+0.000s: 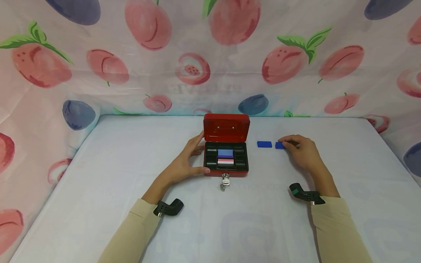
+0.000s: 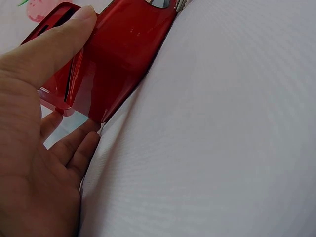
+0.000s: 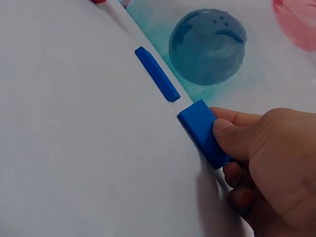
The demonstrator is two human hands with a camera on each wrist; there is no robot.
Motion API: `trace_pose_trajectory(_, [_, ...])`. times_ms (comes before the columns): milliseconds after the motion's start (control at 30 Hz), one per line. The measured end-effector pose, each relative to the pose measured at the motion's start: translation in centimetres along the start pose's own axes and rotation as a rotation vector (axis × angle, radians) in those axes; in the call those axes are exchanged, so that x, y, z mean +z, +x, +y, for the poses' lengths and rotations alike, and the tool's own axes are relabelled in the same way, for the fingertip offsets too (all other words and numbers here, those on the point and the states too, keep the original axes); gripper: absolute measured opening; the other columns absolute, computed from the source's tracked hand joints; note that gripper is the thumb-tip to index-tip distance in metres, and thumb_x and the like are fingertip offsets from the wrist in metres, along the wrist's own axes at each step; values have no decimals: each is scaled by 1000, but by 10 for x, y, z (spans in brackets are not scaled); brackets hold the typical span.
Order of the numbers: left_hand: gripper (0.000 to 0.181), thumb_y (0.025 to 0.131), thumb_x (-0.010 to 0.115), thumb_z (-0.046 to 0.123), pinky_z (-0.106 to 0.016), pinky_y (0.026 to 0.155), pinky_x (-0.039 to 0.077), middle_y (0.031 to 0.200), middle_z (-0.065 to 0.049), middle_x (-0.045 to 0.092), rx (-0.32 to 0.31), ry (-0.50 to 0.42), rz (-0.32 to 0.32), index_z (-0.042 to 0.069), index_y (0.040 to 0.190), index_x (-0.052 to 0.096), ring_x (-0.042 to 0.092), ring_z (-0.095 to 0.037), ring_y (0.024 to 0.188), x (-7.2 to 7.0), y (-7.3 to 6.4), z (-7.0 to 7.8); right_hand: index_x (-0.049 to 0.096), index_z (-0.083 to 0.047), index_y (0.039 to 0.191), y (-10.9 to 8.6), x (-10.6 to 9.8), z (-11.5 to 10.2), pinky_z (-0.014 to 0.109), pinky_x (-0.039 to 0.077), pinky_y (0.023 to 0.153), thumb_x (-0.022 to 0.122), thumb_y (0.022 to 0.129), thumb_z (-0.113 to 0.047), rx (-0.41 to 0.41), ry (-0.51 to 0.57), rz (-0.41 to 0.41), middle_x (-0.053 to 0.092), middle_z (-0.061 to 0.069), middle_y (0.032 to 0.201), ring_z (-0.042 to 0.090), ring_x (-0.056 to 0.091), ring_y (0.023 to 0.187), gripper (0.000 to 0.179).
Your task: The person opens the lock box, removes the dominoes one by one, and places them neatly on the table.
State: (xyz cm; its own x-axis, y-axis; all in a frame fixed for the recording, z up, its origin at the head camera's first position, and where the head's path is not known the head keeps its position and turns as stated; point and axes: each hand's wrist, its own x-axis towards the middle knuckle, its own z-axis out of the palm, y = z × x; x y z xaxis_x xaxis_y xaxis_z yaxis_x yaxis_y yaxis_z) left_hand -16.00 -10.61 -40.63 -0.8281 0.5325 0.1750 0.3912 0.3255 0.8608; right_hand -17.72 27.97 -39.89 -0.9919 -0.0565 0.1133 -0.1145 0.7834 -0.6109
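A red cash box [image 1: 226, 174] stands with its lid [image 1: 226, 128] raised. Its black tray [image 1: 241, 155] holds a block with a light blue top [image 1: 225, 152] and a block with a pink and white surface [image 1: 225, 161]. My left hand [image 1: 184, 162] is spread along the box's left side; its thumb rests on the front left corner and the other fingers reach toward the back. In the right wrist view, my right hand [image 3: 281, 163] pinches a blue block [image 3: 201, 131] between thumb and fingers. Another blue block [image 3: 157, 74] lies just beyond that one, apart from it.
Keys [image 1: 224, 182] hang from the lock at the front of the cash box. A white cloth [image 1: 263, 219] covers the table, and a fruit-patterned curtain [image 1: 230, 73] rises behind its back edge. Each wrist wears a black camera mount [image 1: 306, 194].
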Motion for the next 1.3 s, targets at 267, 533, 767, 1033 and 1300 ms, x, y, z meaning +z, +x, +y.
trace_pose_trajectory(267, [103, 68, 77, 31, -32, 99, 31, 143, 16, 12, -5, -8, 0, 34, 143, 7, 33, -14, 123, 0, 0, 1, 63, -13, 107, -1, 5, 2, 46, 40, 79, 52, 91, -17, -2, -20, 11, 54, 13, 108, 29, 47, 92, 20])
trace_pose_trajectory(533, [103, 68, 77, 33, -36, 99, 31, 143, 13, 12, -2, 1, 1, 34, 143, 6, 34, -16, 123, 0, 0, 0, 65, -8, 105, -2, 8, 0, 36, 37, 67, 54, 89, -9, -70, -33, 73, 53, 12, 98, 24, 44, 81, 20])
trace_pose_trajectory(767, [103, 67, 77, 33, -34, 99, 30, 143, 15, 12, -5, -13, 1, 33, 143, 7, 34, -14, 123, 0, 0, 0, 65, -7, 106, -2, 10, 1, 40, 39, 70, 54, 89, -10, -67, -29, 83, 52, 14, 102, 27, 46, 84, 20])
trace_pose_trajectory(1033, [100, 71, 76, 18, -44, 99, 29, 145, 0, 13, 16, -35, -6, 23, 144, 8, 33, -27, 123, -2, -3, 22, 66, -8, 106, -1, 12, 2, 45, 41, 79, 54, 89, -14, -44, -16, 90, 52, 13, 103, 30, 49, 97, 21])
trace_pose_trajectory(1300, [97, 73, 74, 15, -46, 99, 29, 144, -6, 15, -16, -17, -11, 19, 144, 9, 33, -31, 122, -4, -6, 36, 65, -7, 106, -2, 11, 2, 48, 38, 84, 52, 91, -16, -49, -12, 78, 53, 12, 103, 31, 48, 101, 23])
